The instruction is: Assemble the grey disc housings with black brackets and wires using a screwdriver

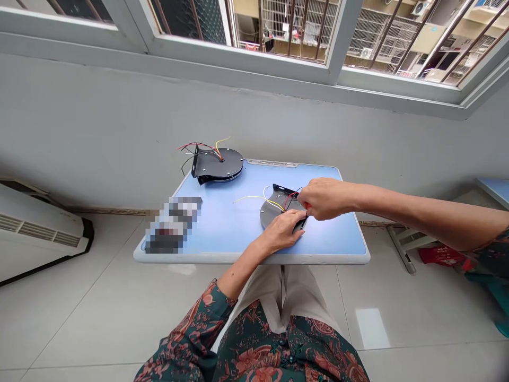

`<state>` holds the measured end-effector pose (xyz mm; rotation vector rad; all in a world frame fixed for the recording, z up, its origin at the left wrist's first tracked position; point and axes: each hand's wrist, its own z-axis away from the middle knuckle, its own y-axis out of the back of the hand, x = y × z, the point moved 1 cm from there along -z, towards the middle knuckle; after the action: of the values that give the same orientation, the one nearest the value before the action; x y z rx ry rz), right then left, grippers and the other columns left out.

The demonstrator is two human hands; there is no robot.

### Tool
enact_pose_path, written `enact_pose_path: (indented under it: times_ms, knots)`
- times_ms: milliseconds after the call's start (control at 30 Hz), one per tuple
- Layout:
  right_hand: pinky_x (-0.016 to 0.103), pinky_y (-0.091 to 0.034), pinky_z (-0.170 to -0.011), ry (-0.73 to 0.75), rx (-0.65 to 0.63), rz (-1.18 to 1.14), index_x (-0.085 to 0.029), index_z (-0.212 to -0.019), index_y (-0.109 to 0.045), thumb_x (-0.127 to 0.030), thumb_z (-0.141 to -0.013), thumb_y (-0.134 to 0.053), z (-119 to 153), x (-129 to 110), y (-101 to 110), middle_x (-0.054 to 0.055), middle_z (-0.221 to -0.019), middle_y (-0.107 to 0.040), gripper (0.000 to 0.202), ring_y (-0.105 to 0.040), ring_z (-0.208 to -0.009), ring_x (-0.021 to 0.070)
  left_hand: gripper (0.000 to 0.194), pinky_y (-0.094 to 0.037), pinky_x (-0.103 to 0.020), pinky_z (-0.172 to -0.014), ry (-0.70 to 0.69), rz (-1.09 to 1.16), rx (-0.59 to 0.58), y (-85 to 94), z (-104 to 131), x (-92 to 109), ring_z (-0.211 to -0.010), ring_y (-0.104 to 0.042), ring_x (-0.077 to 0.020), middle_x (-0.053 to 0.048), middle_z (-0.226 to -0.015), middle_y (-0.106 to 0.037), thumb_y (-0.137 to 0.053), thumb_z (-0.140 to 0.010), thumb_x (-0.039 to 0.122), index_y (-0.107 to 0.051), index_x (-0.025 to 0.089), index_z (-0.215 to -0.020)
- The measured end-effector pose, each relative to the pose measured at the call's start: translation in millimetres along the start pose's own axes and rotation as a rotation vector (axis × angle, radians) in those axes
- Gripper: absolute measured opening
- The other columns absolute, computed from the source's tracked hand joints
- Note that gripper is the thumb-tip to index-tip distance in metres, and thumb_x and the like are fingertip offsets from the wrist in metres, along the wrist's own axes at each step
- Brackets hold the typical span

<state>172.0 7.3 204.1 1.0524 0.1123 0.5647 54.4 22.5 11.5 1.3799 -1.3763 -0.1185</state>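
A round black metal plate (270,213) with a slotted bracket edge lies on the blue desk, with yellow, white, red and black wires rising from its middle. Across its near right part rests my left hand (283,231), its fingers closed on the plate's edge. My right hand (324,199) is a fist at the plate's right side, around a small red thing that is mostly hidden, perhaps a tool handle. A second black round unit (222,163) with a bracket and loose wires sits at the desk's back left corner.
The desk (222,258) has a pale raised rim and a metal-lined slot (272,163) at the back. A pixelated patch covers its left side. Behind stand a grey wall and barred windows. A white appliance (40,228) is at left; a red item (441,255) lies at right.
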Motion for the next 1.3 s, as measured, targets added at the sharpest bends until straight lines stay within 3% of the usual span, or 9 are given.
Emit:
enact_pose_path:
  times_ms: [267, 433, 567, 667, 767, 867, 1033, 1167, 1300]
  knots:
    - [0.031, -0.018, -0.057, 0.312, 0.168, 0.301, -0.025, -0.093, -0.071, 0.01, -0.072, -0.057, 4, 18, -14, 0.002, -0.078, -0.063, 0.043, -0.044, -0.066, 0.014, 0.047, -0.052, -0.041, -0.106, 0.05, 0.066, 0.007, 3.0, -2, -2, -0.122, -0.063, -0.0269, -0.01, -0.128, -0.069, -0.069, -0.082, 0.013, -0.063, 0.02, -0.128]
    - [0.032, -0.017, -0.055, 0.434, 0.323, 0.303, -0.023, -0.088, -0.068, 0.01, -0.07, -0.066, 3, 10, -19, 0.003, -0.075, -0.06, 0.037, -0.045, -0.07, 0.0156, 0.02, -0.052, -0.037, -0.101, 0.063, 0.241, 0.026, 11.8, -6, -1, -0.11, -0.067, -0.0228, -0.005, -0.111, -0.075, -0.06, -0.093, 0.018, -0.074, 0.02, -0.108]
    - [0.031, -0.019, -0.054, 0.293, 0.373, 0.13, -0.02, -0.08, -0.064, 0.001, -0.071, -0.071, 8, 12, -21, 0.004, -0.078, -0.061, 0.023, -0.046, -0.067, 0.0149, 0.013, -0.052, -0.034, -0.099, 0.136, 0.263, 0.098, 7.0, -9, 1, -0.105, -0.069, -0.0227, -0.003, -0.092, -0.077, -0.064, -0.093, 0.021, -0.076, 0.02, -0.086]
    - [0.029, -0.024, -0.054, 0.038, 0.449, -0.126, -0.02, -0.093, -0.065, -0.016, -0.084, -0.068, 15, 22, -24, 0.004, -0.083, -0.065, 0.01, -0.047, -0.063, 0.0136, 0.012, -0.052, -0.035, -0.101, 0.162, 0.272, 0.164, 1.3, -10, 1, -0.115, -0.068, -0.024, -0.003, -0.095, -0.078, -0.067, -0.09, 0.019, -0.075, 0.022, -0.081]
    - [0.027, -0.031, -0.056, -0.147, 0.586, -0.445, -0.021, -0.09, -0.064, -0.018, -0.088, -0.063, 20, 30, -33, 0.0, -0.076, -0.064, 0.003, -0.051, -0.063, 0.0127, 0.015, -0.052, -0.036, -0.104, 0.164, 0.264, 0.184, -1.1, -10, 0, -0.116, -0.069, -0.0232, -0.002, -0.1, -0.079, -0.066, -0.09, 0.015, -0.073, 0.022, -0.079]
    - [0.025, -0.036, -0.06, -0.139, 0.698, -0.614, -0.021, -0.089, -0.062, -0.013, -0.085, -0.064, 21, 30, -45, -0.003, -0.073, -0.065, 0.009, -0.053, -0.064, 0.0117, 0.016, -0.05, -0.038, -0.108, 0.144, 0.223, 0.188, -1.4, -10, 0, -0.121, -0.067, -0.0235, -0.002, -0.102, -0.079, -0.065, -0.089, 0.013, -0.072, 0.023, -0.078]
    - [0.026, -0.043, -0.064, -0.103, 0.824, -0.747, -0.021, -0.087, -0.06, -0.025, -0.087, -0.068, 16, 23, -62, -0.002, -0.074, -0.068, 0.009, -0.058, -0.066, 0.0127, 0.016, -0.052, -0.038, -0.105, 0.137, 0.172, 0.201, -3.8, -9, 3, -0.122, -0.066, -0.0247, -0.004, -0.099, -0.078, -0.063, -0.09, 0.012, -0.068, 0.021, -0.077]
    - [0.028, -0.048, -0.066, -0.075, 1.009, -0.813, -0.021, -0.083, -0.061, -0.028, -0.085, -0.069, 9, 20, -80, -0.001, -0.074, -0.067, 0.011, -0.059, -0.068, 0.0141, 0.016, -0.052, -0.037, -0.104, 0.151, 0.141, 0.209, -5.9, -9, 5, -0.121, -0.066, -0.0246, -0.004, -0.095, -0.077, -0.064, -0.09, 0.012, -0.066, 0.021, -0.077]
    - [0.03, -0.055, -0.07, 0.019, 1.13, -1.067, -0.021, -0.093, -0.064, -0.028, -0.088, -0.063, 1, 21, -105, 0.004, -0.093, -0.068, 0.009, -0.064, -0.081, 0.016, 0.012, -0.052, -0.038, -0.103, 0.161, 0.106, 0.217, -7.9, -10, 7, -0.122, -0.065, -0.0249, -0.004, -0.103, -0.077, -0.066, -0.09, 0.013, -0.067, 0.021, -0.081]
